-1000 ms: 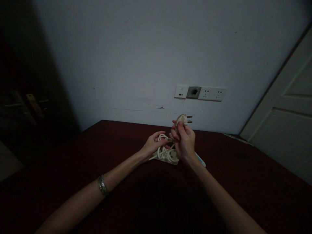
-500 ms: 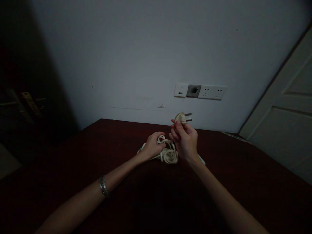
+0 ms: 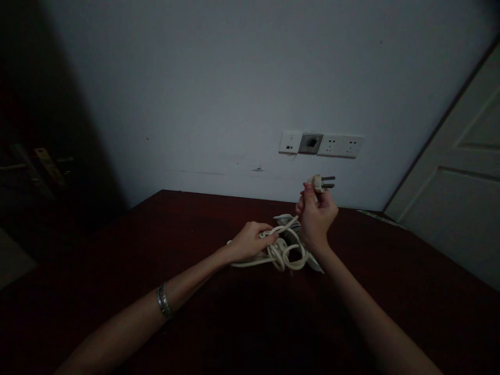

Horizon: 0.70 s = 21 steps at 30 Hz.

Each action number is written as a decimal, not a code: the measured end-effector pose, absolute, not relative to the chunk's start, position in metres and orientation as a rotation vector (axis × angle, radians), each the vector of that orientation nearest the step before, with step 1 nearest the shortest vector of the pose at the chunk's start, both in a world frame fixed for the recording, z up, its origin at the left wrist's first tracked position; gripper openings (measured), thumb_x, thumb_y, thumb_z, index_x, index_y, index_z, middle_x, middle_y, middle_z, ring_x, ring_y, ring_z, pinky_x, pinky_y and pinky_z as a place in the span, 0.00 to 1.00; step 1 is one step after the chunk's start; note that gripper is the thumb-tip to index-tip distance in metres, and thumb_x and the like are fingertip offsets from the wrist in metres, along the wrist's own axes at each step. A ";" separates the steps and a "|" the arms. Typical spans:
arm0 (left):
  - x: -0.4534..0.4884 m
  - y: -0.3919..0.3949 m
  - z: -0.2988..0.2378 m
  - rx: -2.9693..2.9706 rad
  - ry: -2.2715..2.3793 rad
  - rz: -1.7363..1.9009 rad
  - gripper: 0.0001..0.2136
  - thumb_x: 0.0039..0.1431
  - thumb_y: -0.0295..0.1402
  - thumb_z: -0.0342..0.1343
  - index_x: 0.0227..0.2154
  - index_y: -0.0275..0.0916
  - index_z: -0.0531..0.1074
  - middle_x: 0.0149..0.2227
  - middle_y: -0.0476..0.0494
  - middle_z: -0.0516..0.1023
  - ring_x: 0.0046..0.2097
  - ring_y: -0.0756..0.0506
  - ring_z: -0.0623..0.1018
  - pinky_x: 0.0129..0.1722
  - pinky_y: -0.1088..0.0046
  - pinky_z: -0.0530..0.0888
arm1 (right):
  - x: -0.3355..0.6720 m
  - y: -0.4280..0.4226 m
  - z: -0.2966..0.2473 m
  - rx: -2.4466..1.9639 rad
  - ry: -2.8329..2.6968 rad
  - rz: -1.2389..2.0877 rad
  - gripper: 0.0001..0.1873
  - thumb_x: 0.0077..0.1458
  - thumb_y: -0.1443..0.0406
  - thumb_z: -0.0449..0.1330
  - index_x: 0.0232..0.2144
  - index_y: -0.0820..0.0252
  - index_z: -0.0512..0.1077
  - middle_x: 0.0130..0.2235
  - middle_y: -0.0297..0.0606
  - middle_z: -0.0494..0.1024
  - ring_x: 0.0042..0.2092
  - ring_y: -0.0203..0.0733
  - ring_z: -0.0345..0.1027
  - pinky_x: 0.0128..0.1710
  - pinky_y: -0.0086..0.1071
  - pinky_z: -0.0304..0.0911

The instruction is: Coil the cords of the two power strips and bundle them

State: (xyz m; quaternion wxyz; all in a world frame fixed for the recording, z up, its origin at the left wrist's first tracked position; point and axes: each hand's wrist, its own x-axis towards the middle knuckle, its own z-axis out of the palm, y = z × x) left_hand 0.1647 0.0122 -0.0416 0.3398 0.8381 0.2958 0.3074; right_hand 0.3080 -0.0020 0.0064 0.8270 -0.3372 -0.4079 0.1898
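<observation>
My right hand (image 3: 315,216) is closed around a white power plug (image 3: 317,183), lifted off the table with its metal prongs pointing right. From that hand the white cord (image 3: 289,225) runs down to the left into a looped tangle. My left hand (image 3: 252,240) grips the cord loops between thumb and fingers, low over the table. Beneath and behind the loops lies a white power strip (image 3: 314,262), mostly covered by the cord and my hands.
The dark red table (image 3: 187,219) meets a pale wall. On the wall above it sits a row of socket plates (image 3: 339,146) with a grey-framed plate (image 3: 310,143) among them. A white panelled door (image 3: 469,198) stands at right, and a dark door with a brass latch plate (image 3: 49,164) at left.
My right hand has moved right and slightly up with the plug, drawing out some cord. My left hand has shifted slightly right and down, and the loops have spread to the right.
</observation>
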 end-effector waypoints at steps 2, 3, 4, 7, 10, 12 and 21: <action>0.166 0.009 -0.042 2.199 0.751 0.813 0.16 0.58 0.38 0.46 0.34 0.32 0.74 0.28 0.46 0.75 0.28 0.51 0.69 0.27 0.78 0.63 | 0.307 -0.003 0.004 -0.776 -0.914 0.279 0.13 0.51 0.55 0.57 0.33 0.60 0.66 0.22 0.27 0.60 0.18 0.27 0.50 0.17 0.25 0.50; 0.167 0.008 -0.043 2.208 0.750 0.832 0.16 0.59 0.38 0.46 0.34 0.32 0.74 0.29 0.46 0.75 0.28 0.51 0.69 0.27 0.78 0.63 | 0.306 -0.003 0.004 -0.810 -0.943 0.229 0.14 0.52 0.55 0.56 0.34 0.59 0.66 0.22 0.28 0.60 0.19 0.28 0.51 0.18 0.25 0.51; 0.167 0.007 -0.043 2.215 0.755 0.855 0.16 0.59 0.39 0.45 0.36 0.32 0.74 0.29 0.46 0.75 0.29 0.51 0.69 0.27 0.78 0.63 | 0.305 -0.004 0.004 -0.840 -0.973 0.192 0.14 0.52 0.55 0.55 0.36 0.59 0.66 0.22 0.28 0.61 0.19 0.28 0.52 0.18 0.25 0.52; 0.167 0.009 -0.047 2.216 0.800 0.911 0.18 0.60 0.40 0.43 0.38 0.33 0.73 0.29 0.46 0.75 0.29 0.50 0.70 0.29 0.77 0.64 | 0.303 -0.007 0.007 -0.856 -1.045 0.202 0.14 0.53 0.55 0.54 0.36 0.59 0.66 0.22 0.29 0.63 0.19 0.29 0.53 0.18 0.25 0.52; 0.165 0.015 -0.050 2.184 0.878 0.960 0.20 0.62 0.41 0.40 0.36 0.31 0.74 0.28 0.44 0.75 0.29 0.49 0.71 0.29 0.76 0.66 | 0.303 -0.008 0.012 -0.852 -1.108 0.366 0.15 0.48 0.56 0.59 0.33 0.60 0.67 0.23 0.30 0.66 0.20 0.30 0.56 0.19 0.26 0.54; 0.164 0.018 -0.051 2.171 0.915 1.028 0.21 0.62 0.40 0.39 0.36 0.31 0.74 0.29 0.43 0.76 0.30 0.48 0.72 0.31 0.75 0.67 | 0.303 -0.008 0.013 -0.920 -1.192 0.518 0.15 0.44 0.56 0.61 0.29 0.63 0.69 0.23 0.32 0.69 0.21 0.32 0.60 0.21 0.28 0.58; 0.160 0.019 -0.043 2.273 0.909 1.281 0.21 0.62 0.35 0.41 0.56 0.32 0.58 0.47 0.35 0.73 0.47 0.44 0.73 0.47 0.68 0.67 | 0.293 -0.004 0.002 -1.142 -1.333 0.730 0.16 0.50 0.57 0.52 0.33 0.61 0.74 0.30 0.36 0.76 0.31 0.37 0.69 0.30 0.29 0.65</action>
